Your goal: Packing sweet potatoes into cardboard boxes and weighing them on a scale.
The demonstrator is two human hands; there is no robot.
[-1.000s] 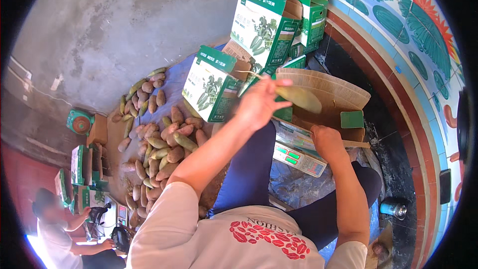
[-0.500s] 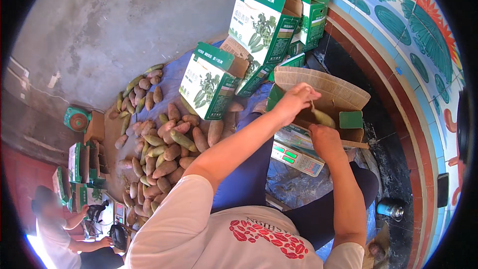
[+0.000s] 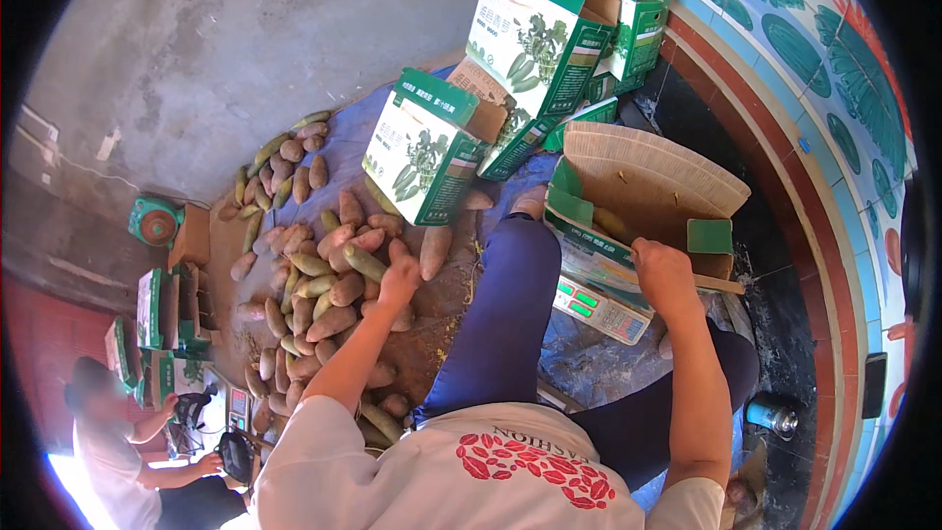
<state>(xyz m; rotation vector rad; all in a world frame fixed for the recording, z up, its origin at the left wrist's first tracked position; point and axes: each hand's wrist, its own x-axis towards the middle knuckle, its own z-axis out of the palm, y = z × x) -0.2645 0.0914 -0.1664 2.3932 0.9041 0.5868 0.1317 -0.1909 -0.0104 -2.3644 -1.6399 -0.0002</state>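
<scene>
The left hand (image 3: 399, 280) reaches out over the pile of sweet potatoes (image 3: 319, 285) on the ground, its fingers curled down onto one of them near the pile's near edge; whether it has gripped that root cannot be told. The right hand (image 3: 665, 275) rests on the rim of an open cardboard box (image 3: 653, 191), fingers bent over the edge, with a long yellowish root lying inside the box just beyond it. That box sits on a flat scale (image 3: 601, 306) with green lit digits on its front. Beyond the pile stand several green-and-white cartons (image 3: 432, 152), upright and tilted, with brown flaps open and a picture of dark roots on their white faces. Both forearms come up from the lower edge, the left stretched straight forward, the right bent and held closer. At the lower left another person (image 3: 118, 451) crouches beside more green cartons.
</scene>
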